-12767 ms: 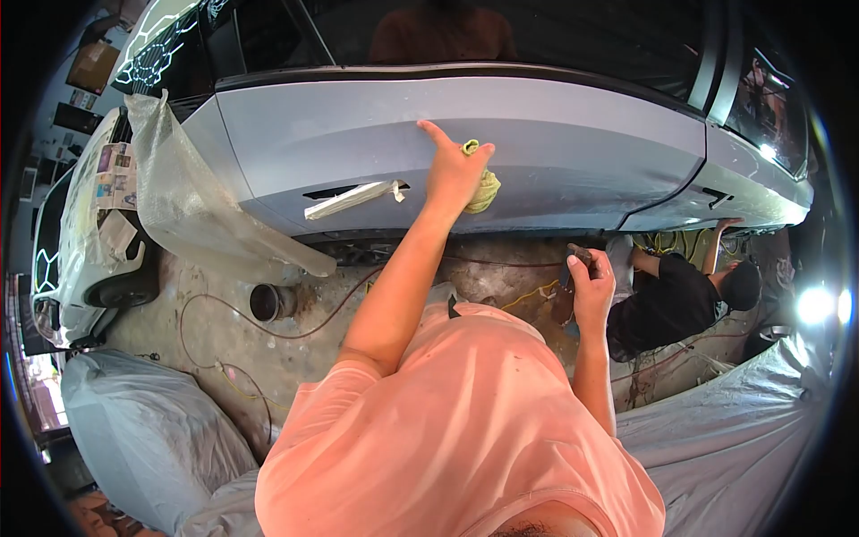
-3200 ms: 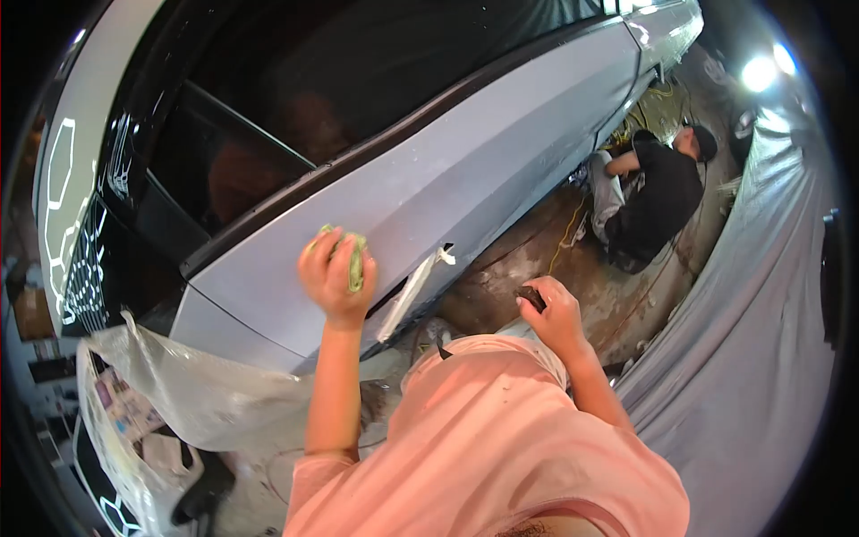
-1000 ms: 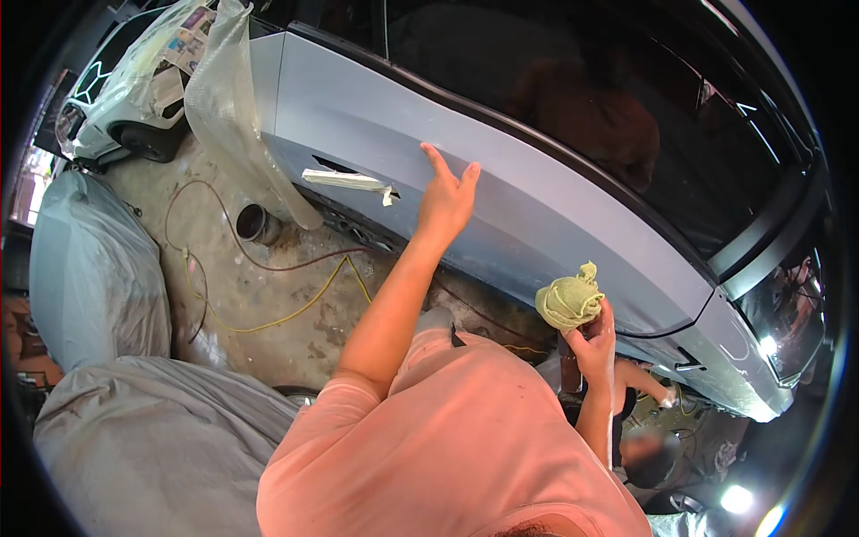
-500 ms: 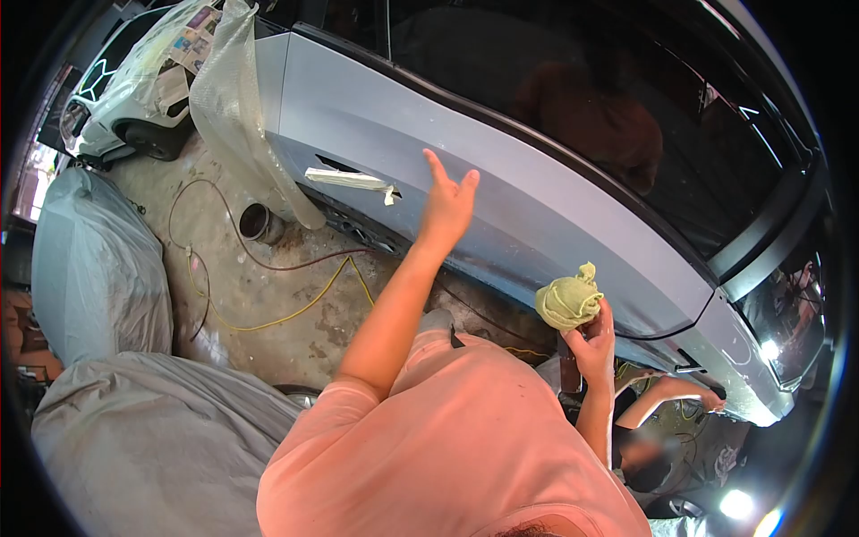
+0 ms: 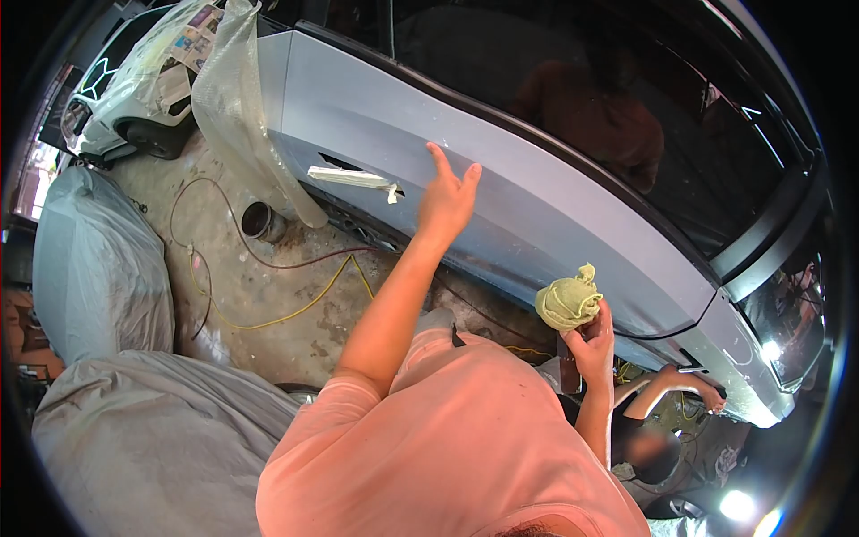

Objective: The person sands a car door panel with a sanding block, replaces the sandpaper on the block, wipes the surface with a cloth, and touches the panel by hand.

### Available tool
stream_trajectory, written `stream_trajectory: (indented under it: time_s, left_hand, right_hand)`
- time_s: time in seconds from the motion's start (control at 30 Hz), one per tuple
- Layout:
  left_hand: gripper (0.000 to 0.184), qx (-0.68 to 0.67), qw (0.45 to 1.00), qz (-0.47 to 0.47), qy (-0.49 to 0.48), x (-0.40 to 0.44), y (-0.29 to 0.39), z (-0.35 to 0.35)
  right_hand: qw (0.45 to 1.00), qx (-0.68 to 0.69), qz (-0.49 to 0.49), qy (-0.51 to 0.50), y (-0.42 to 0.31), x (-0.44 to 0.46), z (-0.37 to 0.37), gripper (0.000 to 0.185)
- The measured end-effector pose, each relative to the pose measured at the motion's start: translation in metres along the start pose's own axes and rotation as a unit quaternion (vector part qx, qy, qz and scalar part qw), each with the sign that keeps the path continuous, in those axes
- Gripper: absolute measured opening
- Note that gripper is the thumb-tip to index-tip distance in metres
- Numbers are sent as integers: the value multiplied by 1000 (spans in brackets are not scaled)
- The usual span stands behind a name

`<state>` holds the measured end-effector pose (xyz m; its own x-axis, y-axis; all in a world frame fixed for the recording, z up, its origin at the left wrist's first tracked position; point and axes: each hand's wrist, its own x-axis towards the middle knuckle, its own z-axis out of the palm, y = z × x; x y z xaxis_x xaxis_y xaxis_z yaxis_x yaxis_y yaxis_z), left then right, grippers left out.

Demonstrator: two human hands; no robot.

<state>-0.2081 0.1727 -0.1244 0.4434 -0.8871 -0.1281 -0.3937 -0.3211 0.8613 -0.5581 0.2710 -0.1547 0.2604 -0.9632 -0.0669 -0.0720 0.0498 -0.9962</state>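
Note:
My left hand [image 5: 447, 201] is at the grey car door [image 5: 528, 192], index finger and thumb stretched apart, holding nothing visible. Whether the fingertip touches the panel I cannot tell. At the right, my right hand [image 5: 594, 345] grips a bunched yellow-green cloth [image 5: 568, 302] close to the door's lower part. A dark brown flat object [image 5: 570, 369] hangs just below the cloth, beside that hand. Left of my left hand, whitish tape [image 5: 351, 178] covers the handle opening in the door.
A co-worker [image 5: 649, 447] is low at the right, an arm reaching to the car's lower side. Hoses [image 5: 268, 326] and a dark bucket [image 5: 261, 221] lie on the floor. Plastic sheeting [image 5: 234, 116] hangs at the left; grey covers [image 5: 161, 430] fill the lower left.
Since the 3.2-second-old frame, the cloth has passed from my left hand to my right, and the view has turned. Over the last half second my left hand shifted slightly up.

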Motion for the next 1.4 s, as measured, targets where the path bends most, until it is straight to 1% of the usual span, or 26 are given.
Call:
stream_trajectory:
  time_s: [0.23,0.33,0.43,0.57,0.63,0.93,1.03,1.13,1.23,1.4]
  left_hand:
    - [106,-14,1000,4,-17,-3,0,4]
    - [101,-66,998,19,-3,-5,-9,4]
    - [100,-52,998,21,39,10,-23,-6]
    - [98,-11,999,24,26,20,-24,-15]
    - [100,3,1000,12,15,19,-19,-10]
    - [101,34,999,21,-3,-7,-2,8]
    - [101,42,998,55,-10,-8,-9,9]
    - [101,-9,999,40,1,-11,-15,8]
    - [100,19,999,14,39,-3,-15,-6]
    - [99,37,998,19,38,7,-12,-14]
  right_hand:
    - [1000,1,1,-3,8,0,0,75]
    - [1000,-2,9,-4,8,0,-1,75]
    - [1000,-16,-9,-1,9,1,-1,75]
    - [1000,-11,-26,-1,12,2,-1,75]
    - [1000,-6,-12,-5,7,2,-1,74]
    - [999,-11,-22,-21,4,5,3,73]
    - [1000,-1,-23,-21,4,6,4,73]
    - [1000,-2,-17,-22,3,6,5,73]
    - [1000,-16,-11,-23,0,6,4,72]
    - [1000,-19,-6,-23,-2,4,4,72]
